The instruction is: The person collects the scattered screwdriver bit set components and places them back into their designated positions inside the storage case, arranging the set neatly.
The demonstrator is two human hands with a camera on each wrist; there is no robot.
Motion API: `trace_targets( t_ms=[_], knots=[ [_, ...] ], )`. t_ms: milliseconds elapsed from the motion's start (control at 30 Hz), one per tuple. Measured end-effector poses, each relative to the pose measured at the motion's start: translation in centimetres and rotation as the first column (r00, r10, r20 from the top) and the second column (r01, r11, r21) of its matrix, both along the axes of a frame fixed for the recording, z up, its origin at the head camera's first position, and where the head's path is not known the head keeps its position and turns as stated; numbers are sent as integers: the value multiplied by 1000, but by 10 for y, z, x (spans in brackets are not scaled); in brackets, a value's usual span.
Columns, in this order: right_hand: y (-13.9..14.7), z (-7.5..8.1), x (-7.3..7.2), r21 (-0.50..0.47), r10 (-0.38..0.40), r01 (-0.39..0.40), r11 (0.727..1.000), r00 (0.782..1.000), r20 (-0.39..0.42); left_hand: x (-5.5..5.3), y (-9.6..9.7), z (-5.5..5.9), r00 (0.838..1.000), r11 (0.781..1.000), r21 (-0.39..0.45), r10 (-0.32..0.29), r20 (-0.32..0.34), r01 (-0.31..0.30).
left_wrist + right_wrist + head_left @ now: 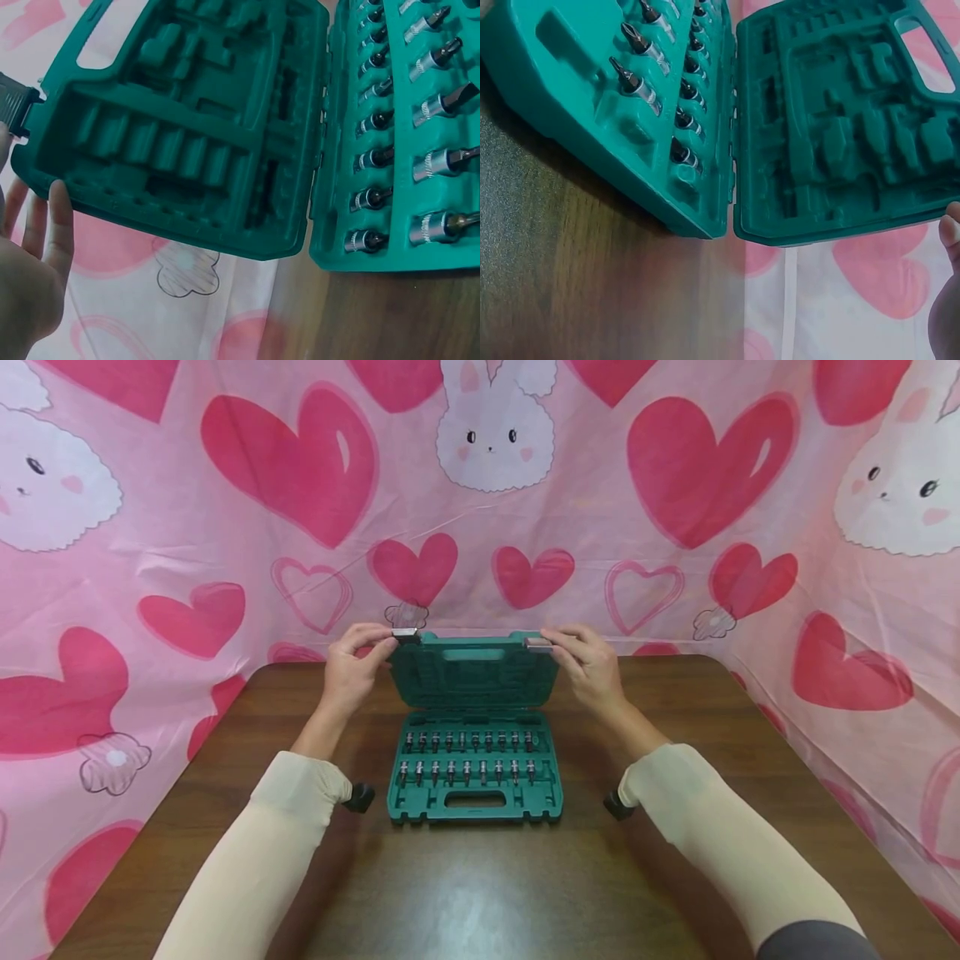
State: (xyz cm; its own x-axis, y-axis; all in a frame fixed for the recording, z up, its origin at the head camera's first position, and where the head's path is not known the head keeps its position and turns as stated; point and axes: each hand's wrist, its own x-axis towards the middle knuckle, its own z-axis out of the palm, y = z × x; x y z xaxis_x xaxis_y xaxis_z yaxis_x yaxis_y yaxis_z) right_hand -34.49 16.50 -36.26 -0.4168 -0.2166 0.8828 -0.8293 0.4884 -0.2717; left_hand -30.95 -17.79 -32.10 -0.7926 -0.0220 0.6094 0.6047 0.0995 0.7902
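A green plastic tool case (pixel 427 806) lies open on the table, its lid (pixel 472 681) raised at the back. Two rows of bit sockets (pixel 467 770) sit in its base; molded recesses line the lid. My left hand (pixel 351 662) pinches the dark latch (pixel 406 634) at the lid's left corner, with fingers (pixel 60 225) along the lid's edge in the left wrist view. At the opposite corner my right hand (pixel 592 667) pinches the other latch (pixel 537 644). Only part of the right hand (pixel 949 300) shows in the right wrist view.
The brown wooden table (pixel 480 893) extends around the case on all sides. Close behind it hangs a pink cloth (pixel 480 518) printed with hearts and rabbits, which also runs along both sides. Dark wrist cameras (pixel 358 797) sit under the sleeves, on either side of the case.
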Motion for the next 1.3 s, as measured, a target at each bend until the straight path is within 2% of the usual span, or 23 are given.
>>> trace_targets(
  t_ms=[200, 433, 600, 733, 867, 1000, 1300],
  knots=[
    [-3, -3, 0, -46, 12, -12, 999, 1000, 3, 2, 0, -2, 999, 999, -27, 34, -23, -34],
    [-5, -7, 0, -59, -12, 8, 998, 998, -57, 5, 3, -6, 995, 996, -42, 72, -64, -74],
    [-5, -11, 3, -66, 2, -5, 998, 999, -54, 9, 2, -10, 993, 996, -37, 72, -90, -75],
    [-5, -14, 6, -88, 4, -11, 996, 997, -72, 13, 3, -13, 989, 996, -47, 63, -135, -70],
    [-5, -17, 9, -76, 6, -14, 997, 996, -93, 16, 3, -15, 984, 996, -64, 45, -170, -57],
    [-4, -21, 10, -62, 0, -7, 998, 994, -107, 19, 2, -18, 986, 995, -85, 39, -165, -54],
    [0, -33, 9, -1, 2, -3, 1000, 998, -66, 18, 0, -27, 983, 988, -130, 55, -174, -78]
  ],
)
